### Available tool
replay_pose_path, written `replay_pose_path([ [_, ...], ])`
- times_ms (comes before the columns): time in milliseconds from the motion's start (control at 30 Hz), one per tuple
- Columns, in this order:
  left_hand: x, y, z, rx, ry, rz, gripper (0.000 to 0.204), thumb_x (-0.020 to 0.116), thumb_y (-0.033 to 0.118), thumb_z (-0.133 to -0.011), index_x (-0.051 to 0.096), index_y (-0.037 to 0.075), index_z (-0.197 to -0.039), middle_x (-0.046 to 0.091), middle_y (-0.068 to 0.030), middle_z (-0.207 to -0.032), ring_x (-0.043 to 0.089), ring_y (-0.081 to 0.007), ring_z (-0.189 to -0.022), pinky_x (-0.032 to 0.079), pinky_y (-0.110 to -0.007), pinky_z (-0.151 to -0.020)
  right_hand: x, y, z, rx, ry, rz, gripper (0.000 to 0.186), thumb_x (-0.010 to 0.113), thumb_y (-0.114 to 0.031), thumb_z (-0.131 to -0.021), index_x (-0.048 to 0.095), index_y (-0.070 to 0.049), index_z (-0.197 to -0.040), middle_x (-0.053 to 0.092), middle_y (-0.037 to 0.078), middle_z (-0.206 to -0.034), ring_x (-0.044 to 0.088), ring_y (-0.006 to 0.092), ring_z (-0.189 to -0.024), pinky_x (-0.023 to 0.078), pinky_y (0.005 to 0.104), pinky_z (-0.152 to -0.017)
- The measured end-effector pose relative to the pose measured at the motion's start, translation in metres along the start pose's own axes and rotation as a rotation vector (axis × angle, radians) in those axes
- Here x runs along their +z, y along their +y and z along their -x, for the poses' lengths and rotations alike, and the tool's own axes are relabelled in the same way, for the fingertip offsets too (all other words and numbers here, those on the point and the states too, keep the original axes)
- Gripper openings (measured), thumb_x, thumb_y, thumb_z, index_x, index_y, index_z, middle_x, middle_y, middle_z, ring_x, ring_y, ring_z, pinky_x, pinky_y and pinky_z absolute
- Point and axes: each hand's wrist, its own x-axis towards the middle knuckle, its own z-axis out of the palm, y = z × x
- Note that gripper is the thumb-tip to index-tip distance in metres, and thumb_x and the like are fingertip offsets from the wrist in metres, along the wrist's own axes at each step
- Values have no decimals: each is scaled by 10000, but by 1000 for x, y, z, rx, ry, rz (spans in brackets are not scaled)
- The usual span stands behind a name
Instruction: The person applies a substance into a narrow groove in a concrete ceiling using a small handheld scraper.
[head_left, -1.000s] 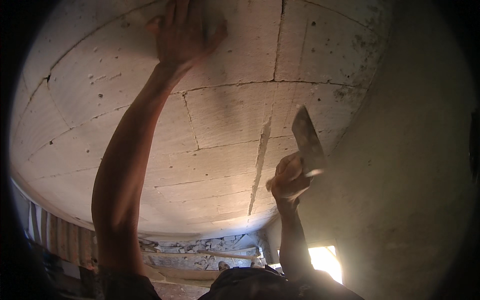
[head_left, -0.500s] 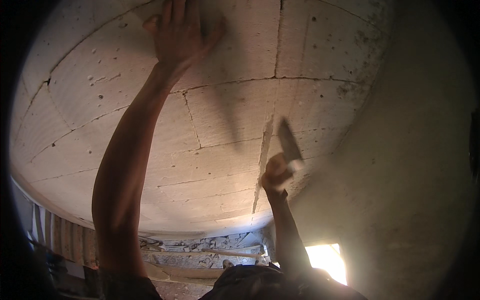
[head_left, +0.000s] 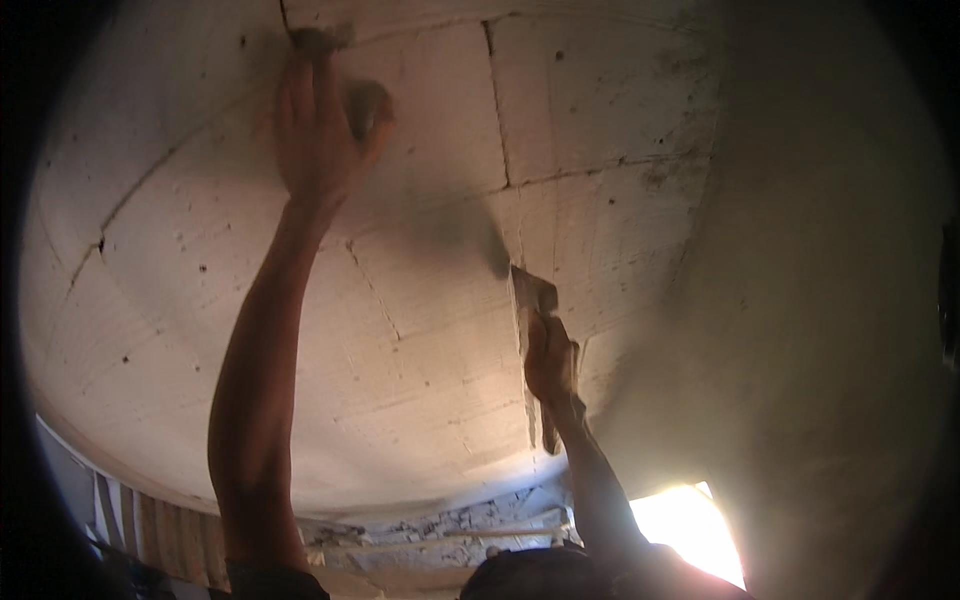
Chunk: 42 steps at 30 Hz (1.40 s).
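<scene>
Pale block surface (head_left: 420, 380), with joints, cracks and pits, spans the view overhead. My left hand (head_left: 318, 140) is raised at upper left, fingers apart and lying against the blocks, with dark shadow about the fingertips and thumb. My right hand (head_left: 548, 355), lower and right of centre, is closed on a metal scraper (head_left: 532, 285). Its flat blade is at a long vertical groove in the blocks; whether it touches cannot be told clearly. Motion and shadow blur both hands and the tool.
A grey plastered wall (head_left: 810, 300) curves along the right, with a bright opening (head_left: 685, 530) low down. At the lower left are upright boards (head_left: 160, 525); at the bottom centre are rubble stonework (head_left: 460, 525) and horizontal timber.
The view has shifted. My right hand and scraper have moved left to the groove, the blade turning. My left hand sits slightly lower and further left in view, still spread.
</scene>
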Motion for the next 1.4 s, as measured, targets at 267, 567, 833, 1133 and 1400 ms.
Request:
replay_pose_path([
  [267, -6, 9, -10, -6, -45, -1, 729, 691, 456, -819, 466, -4, -1338, 459, -216, -1295, 457, -363, -1202, 471, -494, -896, 11, 21, -2, -398, 287, -56, 242, 495, -177, -1003, 545, 38, -903, 562, 183, -612, 529, 213, -440, 354, 363, -368],
  [567, -4, 10, -2, -81, -76, 34, 787, 636, 506, -844, 395, 59, -1444, 419, -172, -1391, 403, -329, -1293, 349, -562, -942, -9, 10, 5, -222, 201, -205, 217, 503, -215, -1008, 526, -6, -955, 507, 132, -534, 564, 294, -480, 425, 414, -425],
  [833, -2, 2, -2, -81, -78, 10, 804, 637, 522, -848, 373, 59, -1451, 413, -174, -1389, 378, -338, -1311, 384, -543, -956, -24, -9, 7, -148, 182, -277, 292, 469, -186, -1025, 495, -21, -785, 487, 98, -550, 533, 195, -489, 389, 349, -437],
  [1133, -4, 0, 0, -15, 28, 11, 715, 698, 432, -782, 495, -13, -1304, 488, -189, -1278, 475, -340, -1214, 480, -463, -902, -19, -9, 1, -39, 72, -61, 263, 507, -249, -1005, 559, 8, -987, 576, 182, -604, 622, 392, -533, 444, 406, -440],
  [1400, -3, 3, 7, -105, -102, -28, 782, 690, 520, -787, 463, 44, -1365, 452, -162, -1348, 454, -313, -1239, 420, -492, -938, 6, 24, -13, -192, 37, 34, 359, 472, -281, -1031, 521, 31, -859, 593, 179, -637, 573, 209, -513, 409, 359, -458],
])
